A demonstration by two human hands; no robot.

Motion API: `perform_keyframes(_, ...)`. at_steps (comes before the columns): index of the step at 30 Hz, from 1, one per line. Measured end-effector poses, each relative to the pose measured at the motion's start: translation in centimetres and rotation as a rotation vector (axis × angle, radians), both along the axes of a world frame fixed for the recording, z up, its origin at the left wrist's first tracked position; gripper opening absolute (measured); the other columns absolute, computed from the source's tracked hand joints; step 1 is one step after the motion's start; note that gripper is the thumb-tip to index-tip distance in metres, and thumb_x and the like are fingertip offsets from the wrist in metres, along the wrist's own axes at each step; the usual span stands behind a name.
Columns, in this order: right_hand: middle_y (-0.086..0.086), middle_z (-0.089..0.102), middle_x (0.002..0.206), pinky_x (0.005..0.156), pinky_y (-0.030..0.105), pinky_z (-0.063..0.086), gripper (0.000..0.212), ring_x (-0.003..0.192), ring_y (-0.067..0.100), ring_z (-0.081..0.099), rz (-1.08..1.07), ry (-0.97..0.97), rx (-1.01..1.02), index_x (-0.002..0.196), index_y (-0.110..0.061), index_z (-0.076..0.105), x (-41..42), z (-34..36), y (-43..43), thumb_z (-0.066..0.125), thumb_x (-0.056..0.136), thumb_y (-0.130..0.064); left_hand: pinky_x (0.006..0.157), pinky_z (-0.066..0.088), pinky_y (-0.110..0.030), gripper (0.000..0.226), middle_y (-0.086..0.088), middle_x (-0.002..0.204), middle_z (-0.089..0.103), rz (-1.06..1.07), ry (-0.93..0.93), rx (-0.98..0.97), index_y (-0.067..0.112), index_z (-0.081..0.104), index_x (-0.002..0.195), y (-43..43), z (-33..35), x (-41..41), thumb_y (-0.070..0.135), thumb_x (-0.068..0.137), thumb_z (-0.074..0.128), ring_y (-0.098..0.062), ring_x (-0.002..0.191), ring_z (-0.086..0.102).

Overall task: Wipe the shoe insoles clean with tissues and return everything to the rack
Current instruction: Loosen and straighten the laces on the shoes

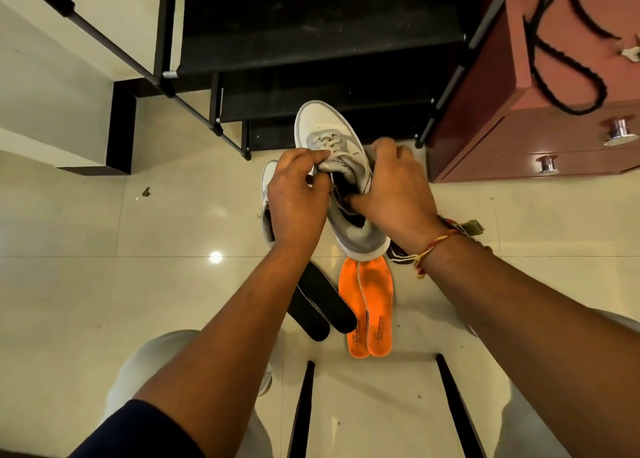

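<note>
1. Holding the white sneaker in both hands above the floor, toe toward the black rack, heel toward me.
2. Left hand: fingers curled, pinching the tongue and laces at the top of the opening.
3. Right hand: fingers wrapped over the far side wall, thumb at the opening. I cannot tell whether it touches anything inside.
4. Handling, as I judge it: the sneaker is light. Its upper is soft and gives under a pinch, while the sole is stiff. Grip at the heel or side wall for control, and use the tongue only to spread the opening.
5. Insoles look thin and bendable. Take each at the heel edge and support it flat while wiping.
6. Locations: the orange insoles lie side by side on the floor below the sneaker. The black insoles overlap just to their left. A second sneaker sits on the floor under my left hand. No tissue is in view.
7. Pose: both forearms reach forward and converge on the sneaker, wrists close together.
</note>
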State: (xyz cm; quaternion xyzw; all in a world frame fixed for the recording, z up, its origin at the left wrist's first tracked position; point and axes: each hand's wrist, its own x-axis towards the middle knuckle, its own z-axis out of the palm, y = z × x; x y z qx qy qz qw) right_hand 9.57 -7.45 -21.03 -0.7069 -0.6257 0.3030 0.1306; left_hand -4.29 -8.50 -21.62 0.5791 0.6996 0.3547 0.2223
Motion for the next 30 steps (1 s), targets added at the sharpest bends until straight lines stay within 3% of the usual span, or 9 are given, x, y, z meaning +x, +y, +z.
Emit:
perform_keyframes(4,0.017,0.047,0.125,0.074,0.04,0.046,0.063,0.107,0.043,0.055,-0.017,-0.044,-0.172,0.128,-0.013,0.04,0.3,-0.5,0.2,0.077,0.078,-0.025,0.084,0.048,-0.008,0.027,0.007,0.112,0.062,-0.075,-0.002,0.051,0.015,0.074,0.113,-0.2,0.2,0.4,0.005,0.089,0.068,0.005,0.095,0.057)
perform_keyframes(7,0.018,0.045,0.129,0.08,0.044,0.049,0.059,0.114,0.043,0.051,-0.026,-0.106,-0.15,0.131,-0.013,0.04,0.2,-0.4,0.1,0.071,0.082,-0.016,0.087,0.053,-0.017,0.026,0.004,0.114,0.063,-0.12,0.003,0.071,0.013,0.074,0.114,-0.3,0.2,0.6,0.005,0.089,0.069,-0.004,0.101,0.058)
perform_keyframes(9,0.017,0.046,0.129,0.082,0.043,0.049,0.06,0.116,0.04,0.05,-0.011,-0.111,-0.085,0.131,-0.015,0.043,0.1,-0.5,0.1,0.073,0.08,-0.017,0.089,0.051,-0.014,0.026,0.005,0.115,0.062,-0.105,0.019,0.063,0.013,0.073,0.114,-0.3,0.1,0.6,0.006,0.09,0.069,-0.003,0.102,0.057)
perform_keyframes(11,0.013,0.05,0.125,0.083,0.041,0.051,0.06,0.112,0.035,0.052,0.015,-0.051,-0.014,0.127,-0.016,0.048,0.1,-0.4,0.1,0.079,0.076,-0.026,0.089,0.048,-0.009,0.027,0.006,0.115,0.062,-0.053,0.031,0.045,0.014,0.074,0.115,-0.2,0.1,0.4,0.006,0.09,0.068,-0.001,0.103,0.055)
perform_keyframes(15,0.002,0.059,0.109,0.078,0.031,0.052,0.052,0.096,0.017,0.057,0.002,0.132,0.044,0.112,-0.02,0.06,0.2,0.4,0.6,0.085,0.072,-0.043,0.091,0.053,-0.019,0.025,0.003,0.116,0.064,0.037,0.061,0.018,0.015,0.073,0.116,0.1,0.1,-0.3,0.008,0.093,0.066,-0.006,0.104,0.059)
perform_keyframes(19,-0.008,0.065,0.086,0.075,0.029,0.057,0.017,0.08,0.007,0.061,0.049,0.223,0.064,0.095,-0.024,0.069,0.1,0.9,0.5,0.078,0.083,-0.032,0.091,0.054,-0.023,0.024,0.003,0.116,0.064,0.061,0.08,0.002,0.016,0.073,0.116,0.2,0.0,-0.4,0.01,0.093,0.066,-0.006,0.104,0.06)
perform_keyframes(22,-0.008,0.07,0.085,0.077,0.028,0.057,0.011,0.081,0.006,0.065,0.172,0.259,0.004,0.096,-0.026,0.073,-0.1,1.3,0.4,0.072,0.088,-0.034,0.09,0.056,-0.027,0.024,0.002,0.116,0.064,0.073,0.092,0.006,0.015,0.073,0.115,0.4,0.0,-0.6,0.009,0.092,0.068,-0.01,0.106,0.061)
perform_keyframes(27,0.0,0.065,0.094,0.074,0.031,0.05,0.015,0.09,0.02,0.062,0.43,0.09,-0.012,0.096,-0.028,0.078,-0.4,0.8,0.1,0.062,0.094,-0.03,0.087,0.055,-0.02,0.024,0.001,0.116,0.065,0.063,0.096,0.017,0.014,0.073,0.115,0.5,-0.1,-0.9,0.01,0.091,0.068,-0.01,0.105,0.061)
perform_keyframes(30,0.0,0.067,0.09,0.072,0.033,0.054,0.01,0.084,0.019,0.062,0.277,0.072,-0.008,0.086,-0.027,0.079,-0.5,0.9,0.0,0.07,0.088,-0.031,0.085,0.051,-0.012,0.024,0.001,0.115,0.065,0.048,0.076,0.03,0.013,0.074,0.114,0.4,0.0,-0.6,0.009,0.091,0.068,-0.009,0.103,0.061)
